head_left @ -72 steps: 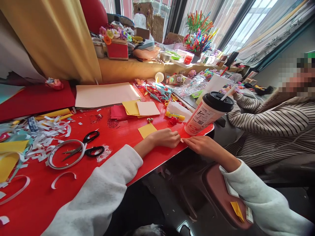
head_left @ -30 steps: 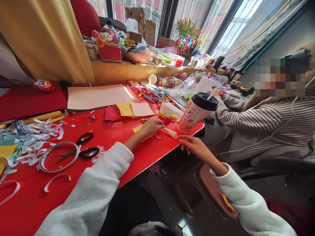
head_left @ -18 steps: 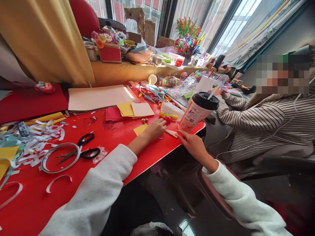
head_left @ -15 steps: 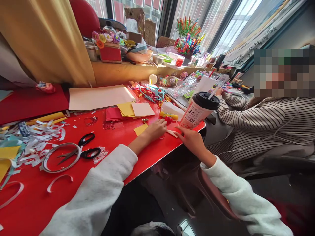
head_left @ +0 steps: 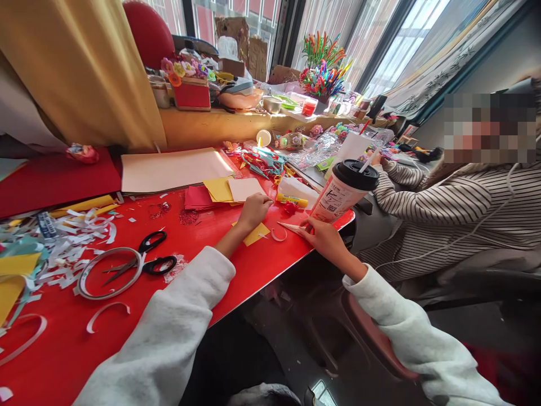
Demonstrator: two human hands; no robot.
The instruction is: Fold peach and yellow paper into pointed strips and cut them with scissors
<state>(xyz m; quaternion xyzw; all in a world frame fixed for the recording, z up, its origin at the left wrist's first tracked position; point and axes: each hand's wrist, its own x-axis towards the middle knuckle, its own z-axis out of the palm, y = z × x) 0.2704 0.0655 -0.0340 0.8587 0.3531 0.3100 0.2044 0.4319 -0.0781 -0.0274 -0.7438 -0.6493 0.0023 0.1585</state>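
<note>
My left hand [head_left: 255, 210] hovers over the red table with its fingertips pinched together; what they hold, if anything, is too small to make out. Beneath it lies a yellow paper square [head_left: 256, 234], partly covered by the hand. My right hand [head_left: 325, 239] is closed on a slim, pale, pointed tool [head_left: 289, 226] at the table's front edge, its tip pointing left. Near that tip rests a curled pale strip [head_left: 278, 233]. Just behind the right hand stands a lidded paper cup [head_left: 338, 196] with a straw. A yellow glue stick [head_left: 291, 201] and a small red piece [head_left: 289, 208] lie between the hands.
Scissors [head_left: 158, 265] and a tape roll [head_left: 81, 282] lie on the left, near heaped paper strips [head_left: 76, 239]. Stacked paper squares [head_left: 245, 190] and a large pale sheet [head_left: 169, 169] are behind. A person in a striped top [head_left: 448, 197] sits at right.
My left hand has moved left and slightly back, away from the red piece, uncovering the curled strip. The pointed tool in my right hand now shows more fully. The view has shifted slightly.
</note>
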